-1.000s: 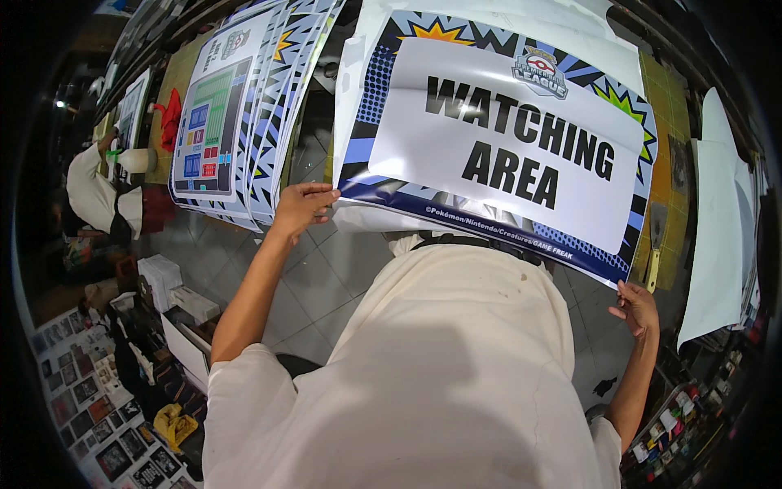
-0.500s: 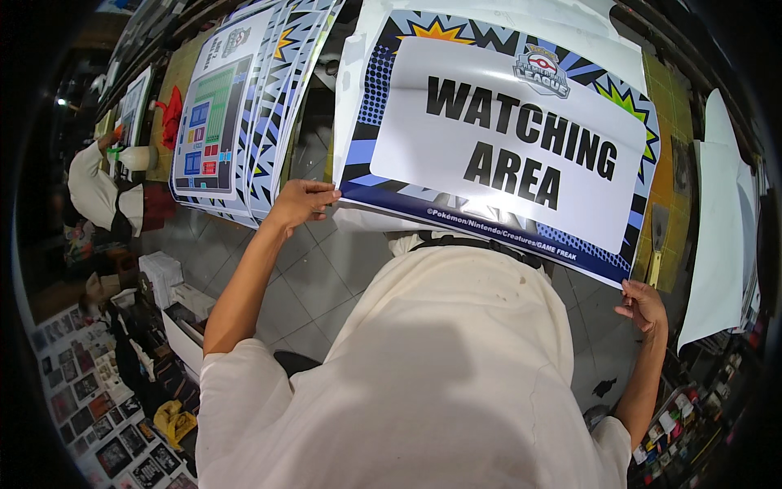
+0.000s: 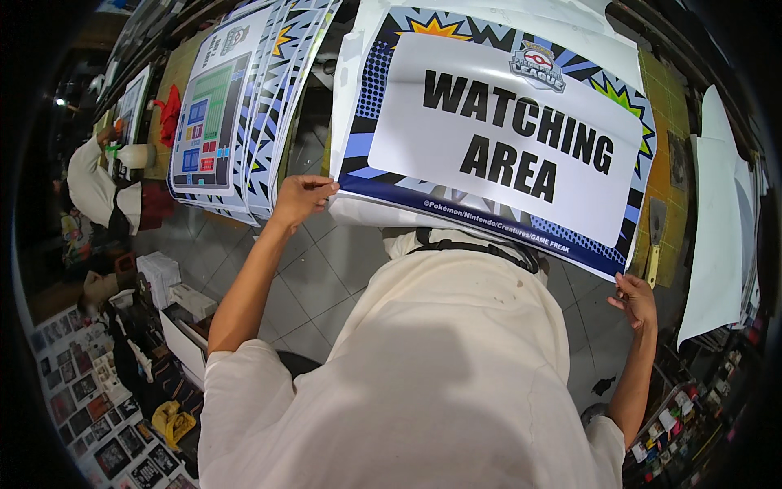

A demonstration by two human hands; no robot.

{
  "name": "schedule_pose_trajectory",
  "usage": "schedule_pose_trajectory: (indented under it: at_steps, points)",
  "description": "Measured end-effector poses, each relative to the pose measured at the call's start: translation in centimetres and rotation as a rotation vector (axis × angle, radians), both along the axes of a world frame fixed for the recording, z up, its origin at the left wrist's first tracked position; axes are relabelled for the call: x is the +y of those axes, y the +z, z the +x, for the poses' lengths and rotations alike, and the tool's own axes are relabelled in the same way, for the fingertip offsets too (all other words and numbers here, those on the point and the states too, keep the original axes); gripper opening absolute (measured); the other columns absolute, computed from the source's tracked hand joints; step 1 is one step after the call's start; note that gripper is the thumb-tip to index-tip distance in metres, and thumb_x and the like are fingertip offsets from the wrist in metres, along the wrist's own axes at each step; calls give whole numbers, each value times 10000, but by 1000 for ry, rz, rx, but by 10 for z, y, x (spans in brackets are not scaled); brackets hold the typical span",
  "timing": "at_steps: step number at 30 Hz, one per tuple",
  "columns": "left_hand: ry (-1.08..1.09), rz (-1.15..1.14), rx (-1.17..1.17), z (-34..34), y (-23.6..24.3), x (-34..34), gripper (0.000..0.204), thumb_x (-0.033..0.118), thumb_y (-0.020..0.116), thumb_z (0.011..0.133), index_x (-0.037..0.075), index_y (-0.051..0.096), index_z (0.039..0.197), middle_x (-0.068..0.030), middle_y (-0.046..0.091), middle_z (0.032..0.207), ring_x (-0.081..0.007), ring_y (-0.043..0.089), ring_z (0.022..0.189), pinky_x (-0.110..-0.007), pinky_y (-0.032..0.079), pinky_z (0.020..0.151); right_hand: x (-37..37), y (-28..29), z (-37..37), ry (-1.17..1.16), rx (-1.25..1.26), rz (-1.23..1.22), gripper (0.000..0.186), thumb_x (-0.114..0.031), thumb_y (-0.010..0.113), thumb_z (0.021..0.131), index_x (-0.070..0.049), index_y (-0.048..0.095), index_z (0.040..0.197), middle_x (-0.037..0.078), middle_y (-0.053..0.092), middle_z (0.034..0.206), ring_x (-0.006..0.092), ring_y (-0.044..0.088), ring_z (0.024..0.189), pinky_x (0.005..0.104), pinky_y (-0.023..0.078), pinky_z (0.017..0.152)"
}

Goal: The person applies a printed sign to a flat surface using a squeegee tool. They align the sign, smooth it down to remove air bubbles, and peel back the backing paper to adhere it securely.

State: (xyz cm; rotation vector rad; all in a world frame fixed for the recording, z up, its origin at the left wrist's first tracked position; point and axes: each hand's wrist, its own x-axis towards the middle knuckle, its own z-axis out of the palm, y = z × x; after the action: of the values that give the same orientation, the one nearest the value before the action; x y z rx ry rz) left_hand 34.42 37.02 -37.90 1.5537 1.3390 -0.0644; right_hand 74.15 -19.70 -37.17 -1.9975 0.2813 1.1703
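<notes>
Two near corners of the glossy blue-and-white rectangular sheet (image 3: 505, 130) sit pinched in my left hand (image 3: 300, 200) and right hand (image 3: 635, 300); uneven pulling could crease its middle.

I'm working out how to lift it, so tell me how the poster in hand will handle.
The poster is probably floppy, as it looks like a thin sheet. It seems light for its size: the left hand and right hand just pinch its near corners. Its glossy sheen suggests it may slide easily.
</notes>
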Motion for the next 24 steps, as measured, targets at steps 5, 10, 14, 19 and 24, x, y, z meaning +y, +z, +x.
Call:
schedule_pose_trajectory:
  at_steps: [5,10,14,19,24]
  points:
    - [-14,20,-27,-5,-8,3,266,228,846,853,15,776,996,-22,724,832,-71,610,657,-211,514,588,3,-2,-6,-15,-42,12,259,-307,777,927,-108,632,844,-68,526,695,36,523,601,335,625,711]
    - [-8,57,-47,-6,-14,0,261,234,843,856,24,780,997,-5,716,827,-61,601,677,-214,511,600,3,6,-11,-3,-40,-8,268,-307,770,930,-67,655,901,-53,524,763,41,505,654,336,620,736]
    - [-42,86,-30,-11,-14,5,282,264,837,863,36,783,1020,10,707,838,-52,588,699,-214,508,611,2,2,-13,-6,-41,-31,290,-303,765,931,-30,674,968,-49,525,796,47,496,685,343,617,768]
    - [-33,111,-32,-9,-10,3,294,268,833,870,29,777,1032,21,690,818,-48,564,677,-206,484,595,6,4,-19,-34,-42,-16,286,-278,770,930,-13,682,996,-46,509,793,53,492,693,353,613,799]
    - [-96,175,-22,-12,-12,6,318,265,822,884,-8,756,1033,27,660,783,-42,538,652,-202,434,571,9,-2,-25,-20,-130,-23,313,-293,809,891,2,707,907,-20,522,749,74,522,671,302,613,717]
